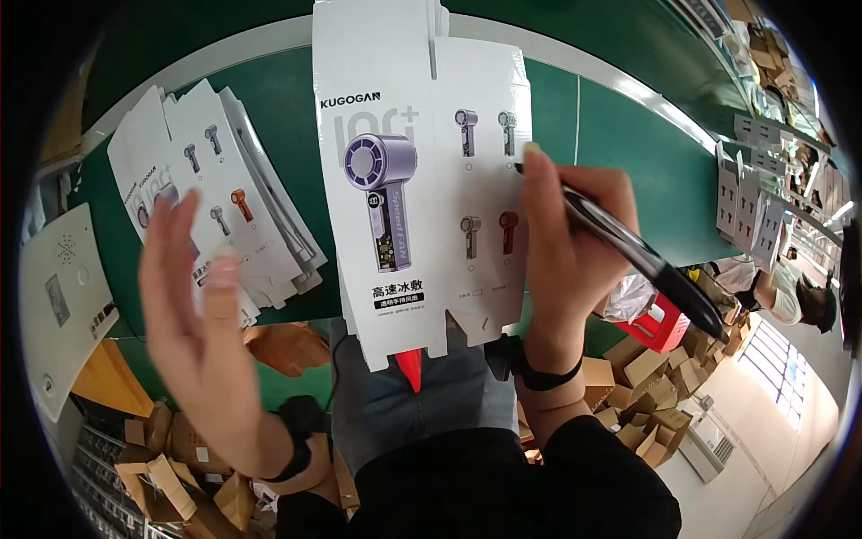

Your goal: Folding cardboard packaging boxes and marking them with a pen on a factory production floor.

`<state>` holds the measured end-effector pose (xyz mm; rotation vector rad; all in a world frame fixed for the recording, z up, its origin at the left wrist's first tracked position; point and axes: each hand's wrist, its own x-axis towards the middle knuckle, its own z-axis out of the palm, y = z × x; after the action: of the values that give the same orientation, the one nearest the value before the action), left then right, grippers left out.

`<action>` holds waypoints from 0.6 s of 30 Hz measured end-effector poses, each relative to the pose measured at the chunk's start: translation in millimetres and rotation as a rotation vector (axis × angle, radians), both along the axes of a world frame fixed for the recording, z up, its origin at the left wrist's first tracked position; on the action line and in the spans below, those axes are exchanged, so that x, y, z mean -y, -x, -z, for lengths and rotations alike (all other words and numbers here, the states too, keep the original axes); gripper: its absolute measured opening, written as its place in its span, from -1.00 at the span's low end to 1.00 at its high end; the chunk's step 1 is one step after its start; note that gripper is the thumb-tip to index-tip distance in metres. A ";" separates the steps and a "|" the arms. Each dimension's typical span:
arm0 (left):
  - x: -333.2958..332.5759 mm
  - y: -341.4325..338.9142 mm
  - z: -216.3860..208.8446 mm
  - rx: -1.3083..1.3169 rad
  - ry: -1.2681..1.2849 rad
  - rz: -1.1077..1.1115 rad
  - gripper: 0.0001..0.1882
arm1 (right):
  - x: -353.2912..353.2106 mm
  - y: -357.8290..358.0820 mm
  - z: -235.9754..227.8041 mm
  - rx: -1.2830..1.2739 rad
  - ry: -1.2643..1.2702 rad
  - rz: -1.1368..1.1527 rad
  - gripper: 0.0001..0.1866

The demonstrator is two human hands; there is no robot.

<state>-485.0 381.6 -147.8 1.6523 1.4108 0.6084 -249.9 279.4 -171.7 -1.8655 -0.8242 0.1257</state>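
In front of me lies a stack of flat, unfolded white boxes [431,135], printed with a large purple handheld fan and several smaller fans beside it. My right hand [575,234] grips a black pen [642,251] with a silvery middle. The pen's tip is at the upper right of the top box, close to a small printed fan. My left hand [202,332], somewhat smeared by motion, has its fingers stretched out with nothing held. It hovers by the front of a second stack of flat white boxes [211,171] on the left.
The green table [628,171] carries both stacks. A pale device with a small screen [72,287] stands at the left edge. Open cardboard boxes [184,476] lie below left, more to the right near a red crate [663,325]. A person [799,287] is at far right.
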 end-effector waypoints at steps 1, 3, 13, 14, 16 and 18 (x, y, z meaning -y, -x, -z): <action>14.2 -24.9 8.3 -0.003 -0.102 0.094 -0.22 | 1.1 -1.8 0.6 0.011 0.045 0.006 -0.75; 38.3 -62.8 19.0 0.021 -0.184 0.199 -0.12 | 5.9 -2.0 1.6 0.004 0.084 -0.005 -0.75; 51.1 -80.3 39.6 0.133 -0.140 0.151 -0.05 | 58.1 23.2 1.3 0.188 0.080 -0.433 -0.72; 49.3 -78.2 39.0 0.176 -0.223 0.146 -0.08 | 59.2 22.1 4.2 0.108 -0.104 -0.346 -0.73; 45.8 -71.9 36.5 0.263 -0.389 0.140 -0.14 | 60.7 17.7 9.1 -0.051 -0.468 -0.161 -0.74; 42.9 -38.3 11.7 0.568 -0.102 -0.080 -0.26 | 52.6 8.5 10.4 -0.011 -0.357 -0.127 -0.74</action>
<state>-446.6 338.7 -159.5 1.3505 1.0409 1.1097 -258.4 226.8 -182.1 -1.4773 -0.8943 0.0634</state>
